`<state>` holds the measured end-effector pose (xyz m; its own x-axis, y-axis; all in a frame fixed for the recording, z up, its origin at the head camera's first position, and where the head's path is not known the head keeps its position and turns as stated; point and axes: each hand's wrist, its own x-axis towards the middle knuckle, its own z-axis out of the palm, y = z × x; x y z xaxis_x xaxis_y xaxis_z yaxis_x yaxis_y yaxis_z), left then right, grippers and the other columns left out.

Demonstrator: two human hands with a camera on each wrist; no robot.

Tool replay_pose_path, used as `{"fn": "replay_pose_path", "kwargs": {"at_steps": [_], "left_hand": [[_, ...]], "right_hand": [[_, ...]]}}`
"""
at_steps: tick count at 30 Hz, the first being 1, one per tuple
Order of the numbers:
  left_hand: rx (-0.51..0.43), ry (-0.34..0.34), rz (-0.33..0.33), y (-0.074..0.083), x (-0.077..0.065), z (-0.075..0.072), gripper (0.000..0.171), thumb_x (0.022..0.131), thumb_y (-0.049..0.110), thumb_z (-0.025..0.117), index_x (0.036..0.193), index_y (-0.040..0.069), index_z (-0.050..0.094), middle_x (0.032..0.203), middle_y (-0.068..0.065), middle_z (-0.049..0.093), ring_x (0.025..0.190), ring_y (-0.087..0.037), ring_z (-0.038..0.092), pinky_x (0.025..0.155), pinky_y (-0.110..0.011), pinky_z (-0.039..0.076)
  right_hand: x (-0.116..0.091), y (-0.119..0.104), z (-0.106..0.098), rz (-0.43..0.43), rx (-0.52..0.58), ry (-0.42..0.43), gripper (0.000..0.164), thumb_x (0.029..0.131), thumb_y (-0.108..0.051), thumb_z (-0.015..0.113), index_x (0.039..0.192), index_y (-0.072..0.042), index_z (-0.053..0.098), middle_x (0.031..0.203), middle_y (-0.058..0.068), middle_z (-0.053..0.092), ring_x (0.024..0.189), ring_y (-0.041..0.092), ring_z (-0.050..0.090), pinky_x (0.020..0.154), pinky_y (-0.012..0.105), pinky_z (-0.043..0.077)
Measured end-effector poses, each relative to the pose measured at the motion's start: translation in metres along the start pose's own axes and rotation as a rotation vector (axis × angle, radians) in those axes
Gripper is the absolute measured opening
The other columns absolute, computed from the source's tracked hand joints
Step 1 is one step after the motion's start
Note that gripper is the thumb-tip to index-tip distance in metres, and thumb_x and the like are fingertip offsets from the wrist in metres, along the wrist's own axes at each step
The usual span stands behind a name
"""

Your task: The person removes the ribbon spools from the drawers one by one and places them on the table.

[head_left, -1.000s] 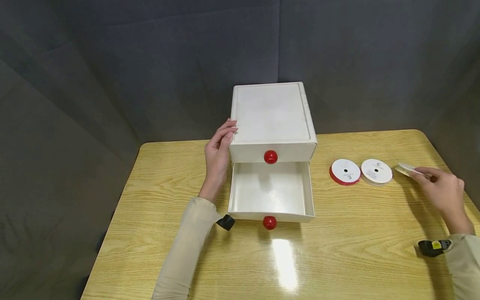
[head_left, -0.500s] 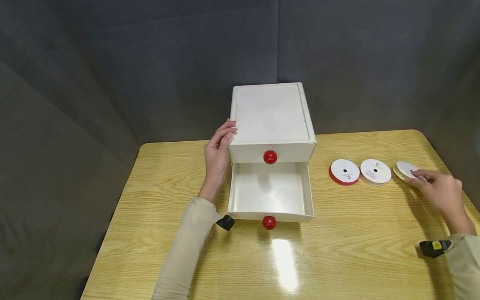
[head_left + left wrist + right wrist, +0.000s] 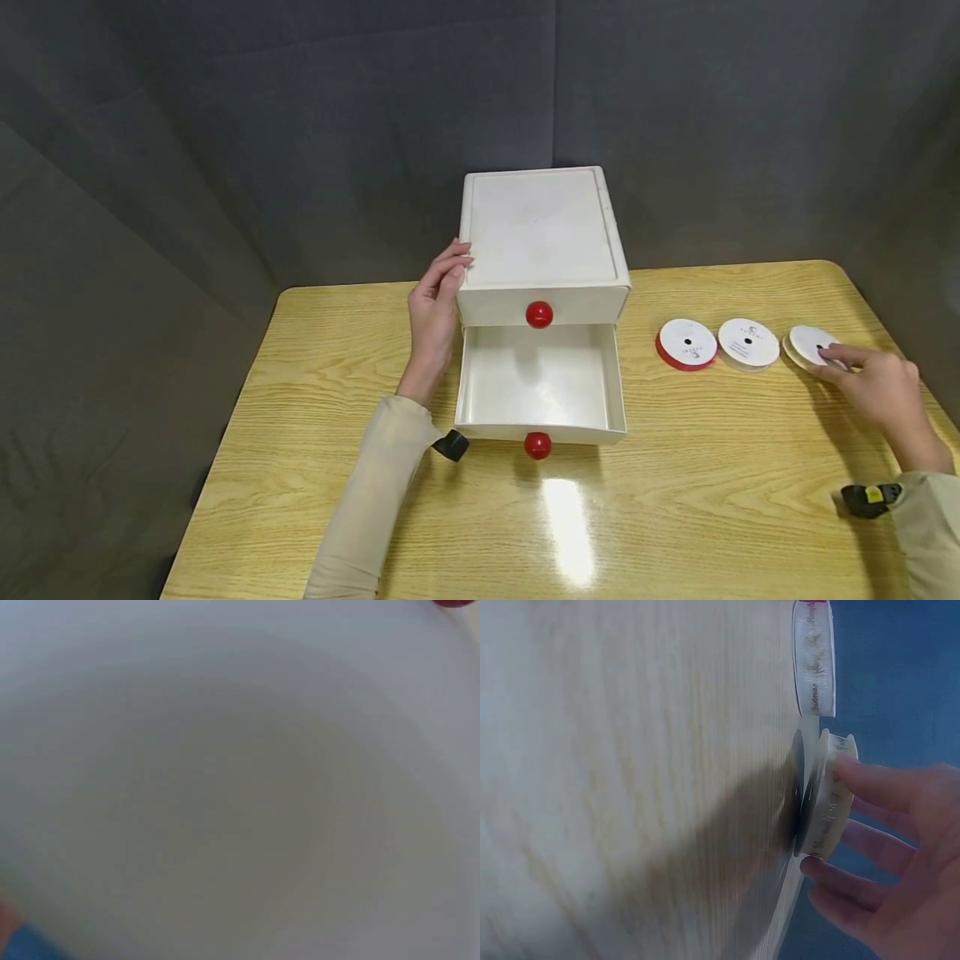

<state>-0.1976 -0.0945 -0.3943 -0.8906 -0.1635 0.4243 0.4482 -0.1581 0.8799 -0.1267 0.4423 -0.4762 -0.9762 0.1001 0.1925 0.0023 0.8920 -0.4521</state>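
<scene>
My right hand pinches a white-faced ribbon spool at the table's right. In the right wrist view the thumb lies on the pale ribbon of that spool, which tilts close over the table. Left of it lie another white spool and a spool with red ribbon, both flat. My left hand rests at the left side of a white drawer cabinet, fingertips over its top edge. Its lower drawer is pulled out; the upper one is closed. A blurred pale surface fills the left wrist view.
Both drawers carry round red knobs, one on the upper front and one on the lower. A wooden table bears everything. Dark cloth hangs behind and at the sides.
The spool in my right hand has tipped from steeply tilted to nearly flat, its white face now upward, beside the other two. My left hand stays on the cabinet.
</scene>
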Motion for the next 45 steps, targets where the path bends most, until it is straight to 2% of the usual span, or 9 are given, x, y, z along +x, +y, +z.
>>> {"fn": "replay_pose_path", "kwargs": {"at_steps": [8,24,28,31,35,38,41,42,45], "left_hand": [[-0.019,0.009,0.001,0.0,0.001,0.001,0.023,0.103,0.004,0.057,0.111,-0.015,0.068,0.129,-0.007,0.069,0.141,-0.021,0.05,0.122,-0.031,0.033],[-0.008,-0.002,0.008,0.0,0.002,0.003,0.023,0.103,0.003,0.057,0.111,-0.015,0.069,0.131,-0.009,0.068,0.141,-0.019,0.05,0.122,-0.032,0.034],[-0.007,-0.01,0.008,0.0,0.001,0.004,0.022,0.103,0.004,0.057,0.111,-0.013,0.069,0.13,-0.006,0.069,0.14,-0.018,0.051,0.122,-0.033,0.035],[0.001,-0.004,0.012,-0.001,0.002,0.004,0.023,0.103,0.004,0.057,0.111,-0.013,0.069,0.13,-0.006,0.069,0.14,-0.018,0.051,0.122,-0.033,0.035],[-0.004,0.011,0.017,-0.001,0.003,0.002,0.022,0.102,0.003,0.057,0.11,-0.013,0.07,0.129,-0.007,0.069,0.14,-0.019,0.051,0.122,-0.033,0.034],[-0.019,0.005,0.011,-0.001,0.002,0.002,0.023,0.102,0.003,0.057,0.111,-0.015,0.068,0.129,-0.007,0.069,0.14,-0.021,0.051,0.122,-0.032,0.034],[-0.017,-0.001,0.006,-0.001,0.001,0.002,0.024,0.103,0.003,0.057,0.112,-0.017,0.067,0.129,-0.008,0.069,0.141,-0.021,0.05,0.122,-0.032,0.034],[-0.015,0.001,0.005,-0.001,0.001,0.002,0.024,0.103,0.003,0.057,0.112,-0.017,0.067,0.13,-0.009,0.068,0.141,-0.021,0.05,0.122,-0.032,0.034],[-0.001,0.008,0.008,-0.001,0.0,0.001,0.024,0.103,0.003,0.056,0.112,-0.016,0.068,0.13,-0.009,0.068,0.141,-0.02,0.05,0.122,-0.031,0.034]], "right_hand": [[-0.001,-0.001,-0.001,0.042,-0.068,-0.05,0.043,0.105,-0.026,0.058,0.119,0.015,0.064,0.118,0.039,0.059,0.112,0.067,0.051,0.097,0.073,0.033],[-0.001,-0.001,-0.001,-0.011,-0.071,-0.059,0.045,0.105,-0.025,0.055,0.118,0.017,0.064,0.12,0.039,0.057,0.112,0.068,0.05,0.092,0.069,0.034],[-0.007,-0.015,-0.005,-0.061,-0.052,0.038,0.04,0.105,-0.018,0.054,0.117,0.018,0.065,0.126,0.041,0.055,0.112,0.068,0.051,0.092,0.074,0.036],[-0.008,-0.042,-0.014,-0.103,-0.013,0.134,0.037,0.105,-0.015,0.055,0.12,0.017,0.065,0.11,0.04,0.065,0.079,0.056,0.065,0.085,0.072,0.04],[-0.007,-0.084,-0.028,-0.16,0.05,0.173,0.037,0.105,-0.017,0.057,0.126,0.013,0.065,0.1,0.038,0.069,0.066,0.051,0.062,0.077,0.062,0.044],[-0.009,-0.109,-0.033,-0.215,0.073,0.215,0.033,0.102,-0.014,0.063,0.123,0.01,0.069,0.111,0.035,0.068,0.093,0.015,0.073,0.079,0.034,0.052],[-0.013,-0.128,-0.036,-0.29,0.087,0.265,0.027,0.097,-0.01,0.068,0.118,0.007,0.073,0.107,0.03,0.072,0.095,-0.029,0.046,0.069,0.002,0.033],[-0.014,-0.134,-0.037,-0.309,0.099,0.273,0.026,0.096,-0.009,0.069,0.117,0.006,0.074,0.106,0.028,0.073,0.096,-0.035,0.034,0.071,-0.002,0.031],[-0.017,-0.15,-0.039,-0.371,0.116,0.285,0.026,0.092,-0.006,0.072,0.115,0.005,0.075,0.103,0.025,0.075,0.098,-0.035,0.036,0.072,-0.004,0.033]]}}
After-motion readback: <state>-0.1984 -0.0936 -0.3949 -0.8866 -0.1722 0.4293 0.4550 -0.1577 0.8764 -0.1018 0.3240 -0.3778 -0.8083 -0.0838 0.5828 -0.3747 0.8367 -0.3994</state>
